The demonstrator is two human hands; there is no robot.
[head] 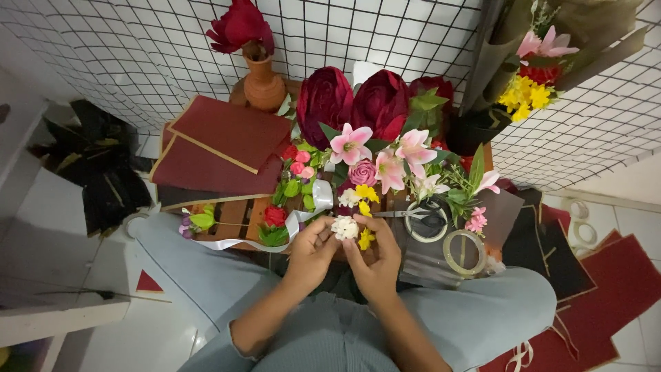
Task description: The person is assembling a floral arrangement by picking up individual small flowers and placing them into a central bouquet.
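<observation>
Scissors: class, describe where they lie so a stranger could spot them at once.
Start at the big dark red blooms by the wire grid, then drop past the pink lilies. The scissors lie just right of the hands, blades pointing left, beside a tape ring. They alone are metal with grey loop handles.

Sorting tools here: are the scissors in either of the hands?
No, the scissors lie on the table beside the hands, which hold a white flower.
</observation>
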